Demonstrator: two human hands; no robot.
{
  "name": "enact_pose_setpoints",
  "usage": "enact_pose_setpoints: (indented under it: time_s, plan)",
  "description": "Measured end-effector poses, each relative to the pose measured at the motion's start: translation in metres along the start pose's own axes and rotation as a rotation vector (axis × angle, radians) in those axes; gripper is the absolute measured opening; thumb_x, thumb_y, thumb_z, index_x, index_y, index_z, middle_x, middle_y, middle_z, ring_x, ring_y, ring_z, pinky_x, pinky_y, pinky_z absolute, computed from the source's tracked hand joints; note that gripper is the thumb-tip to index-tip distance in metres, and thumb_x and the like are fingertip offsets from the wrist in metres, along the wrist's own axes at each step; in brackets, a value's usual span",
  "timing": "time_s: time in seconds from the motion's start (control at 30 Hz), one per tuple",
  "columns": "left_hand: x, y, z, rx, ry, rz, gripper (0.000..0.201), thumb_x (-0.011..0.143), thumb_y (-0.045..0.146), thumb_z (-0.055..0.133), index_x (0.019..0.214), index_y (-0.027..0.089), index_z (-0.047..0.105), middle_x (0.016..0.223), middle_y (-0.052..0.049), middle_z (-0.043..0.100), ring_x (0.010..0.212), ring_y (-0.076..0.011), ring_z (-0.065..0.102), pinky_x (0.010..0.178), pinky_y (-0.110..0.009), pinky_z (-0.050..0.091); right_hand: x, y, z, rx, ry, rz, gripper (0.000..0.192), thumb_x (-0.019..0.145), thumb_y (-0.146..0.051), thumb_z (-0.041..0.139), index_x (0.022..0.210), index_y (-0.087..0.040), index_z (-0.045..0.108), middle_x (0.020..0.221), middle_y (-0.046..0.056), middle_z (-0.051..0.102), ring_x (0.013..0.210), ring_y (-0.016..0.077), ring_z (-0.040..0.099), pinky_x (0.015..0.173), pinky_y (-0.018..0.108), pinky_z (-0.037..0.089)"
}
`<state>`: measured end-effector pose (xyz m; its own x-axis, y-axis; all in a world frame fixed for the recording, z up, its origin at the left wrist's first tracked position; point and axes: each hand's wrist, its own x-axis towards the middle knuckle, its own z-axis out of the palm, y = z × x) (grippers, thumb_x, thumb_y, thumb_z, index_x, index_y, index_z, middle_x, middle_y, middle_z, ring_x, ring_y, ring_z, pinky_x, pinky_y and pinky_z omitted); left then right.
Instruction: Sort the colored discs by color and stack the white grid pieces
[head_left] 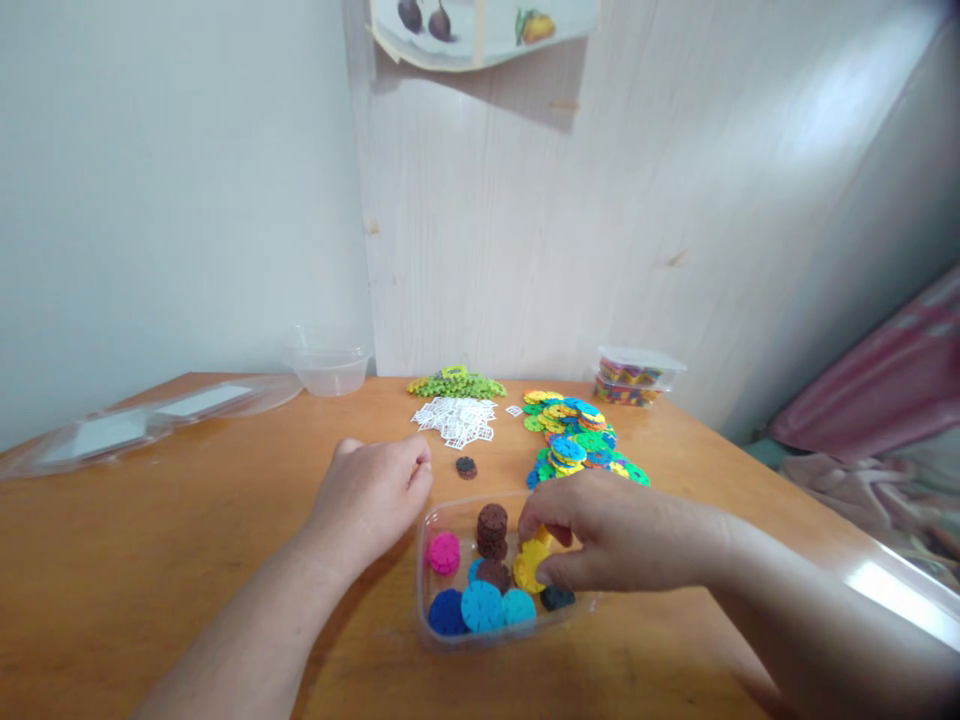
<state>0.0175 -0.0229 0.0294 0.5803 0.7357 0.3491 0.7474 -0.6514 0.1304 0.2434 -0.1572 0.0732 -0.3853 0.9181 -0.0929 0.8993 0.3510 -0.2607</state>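
right hand (600,540) pinching yellow discs (531,565) inside tray (427,600) | left hand (371,500) loosely curled, empty, resting just left of it

Pretty bright, even daylight overall, seems to come in from the right, since the wooden wall panel (675,180) has a washed-out sheen up there and there's a hard white glare streak low at the right edge. Shadows are soft: a faint one under the left hand (371,500) and beside the clear tray (431,620) on the orange table (150,560). Corners are smeared and stretched (wide-angle lens, clearly), and the forearms near the bottom go mushy. The middle is reasonably sharp.
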Motion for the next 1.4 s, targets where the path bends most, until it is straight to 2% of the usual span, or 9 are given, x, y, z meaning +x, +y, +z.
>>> enact_pose_setpoints:
  time_s: [0.17,0.33,0.47,0.7,0.87,1.17,1.4]
  plan:
    - [0.001,0.0,0.0,0.001,-0.01,-0.009,0.023,0.088,0.033,0.041,0.078,0.024,0.059,0.065,0.002,0.066,0.057,-0.0158,0.054,0.068,-0.03,0.027,0.004,-0.001,0.004,-0.033,-0.023,-0.004,0.027,0.079,-0.031,0.061,0.104,-0.025,0.071,0.089,0.001,0.071,0.074,0.0149,0.06,0.061,0.024,0.037]
    - [0.001,0.0,0.0,-0.003,-0.004,-0.006,0.023,0.088,0.033,0.041,0.078,0.024,0.059,0.066,0.002,0.066,0.058,-0.0157,0.054,0.068,-0.03,0.027,-0.003,-0.001,-0.001,-0.044,0.007,-0.034,0.031,0.082,-0.018,0.051,0.104,-0.025,0.072,0.094,0.001,0.073,0.08,0.0149,0.063,0.071,0.025,0.041]
    - [0.0,0.0,0.0,0.002,-0.005,-0.006,0.023,0.088,0.033,0.041,0.078,0.024,0.059,0.065,0.002,0.066,0.058,-0.0153,0.054,0.068,-0.03,0.028,-0.01,-0.005,-0.002,-0.077,-0.009,-0.045,0.03,0.081,-0.016,0.051,0.099,-0.026,0.073,0.091,0.001,0.073,0.082,0.016,0.064,0.073,0.026,0.042]
    - [0.0,0.0,0.0,-0.011,-0.015,0.003,0.022,0.088,0.033,0.042,0.08,0.024,0.06,0.067,0.001,0.066,0.061,-0.0157,0.056,0.07,-0.03,0.031,-0.008,-0.014,0.002,-0.218,-0.03,-0.04,0.022,0.081,-0.019,0.05,0.077,-0.023,0.07,0.074,0.002,0.072,0.068,0.0172,0.061,0.065,0.028,0.038]
    - [0.001,0.002,-0.002,-0.005,-0.018,-0.007,0.022,0.089,0.033,0.042,0.081,0.024,0.06,0.067,0.001,0.067,0.06,-0.0155,0.057,0.071,-0.031,0.032,-0.007,-0.012,0.004,-0.248,-0.037,-0.05,0.022,0.08,-0.02,0.049,0.068,-0.021,0.068,0.068,0.003,0.069,0.061,0.0151,0.056,0.062,0.027,0.035]
    - [0.0,0.001,-0.001,-0.009,-0.008,0.011,0.022,0.089,0.033,0.041,0.081,0.024,0.06,0.067,0.001,0.067,0.06,-0.0161,0.056,0.071,-0.031,0.031,-0.009,-0.012,0.002,-0.185,-0.046,-0.011,0.02,0.078,-0.021,0.052,0.065,-0.02,0.066,0.069,0.001,0.07,0.059,0.0128,0.053,0.06,0.026,0.035]
    - [0.001,0.001,0.0,-0.006,-0.018,0.005,0.022,0.089,0.033,0.042,0.081,0.024,0.06,0.068,0.001,0.068,0.061,-0.0157,0.057,0.071,-0.031,0.032,-0.007,-0.014,0.001,-0.183,-0.059,-0.021,0.028,0.086,-0.027,0.049,0.066,-0.019,0.068,0.069,0.003,0.071,0.057,0.0128,0.054,0.058,0.025,0.035]
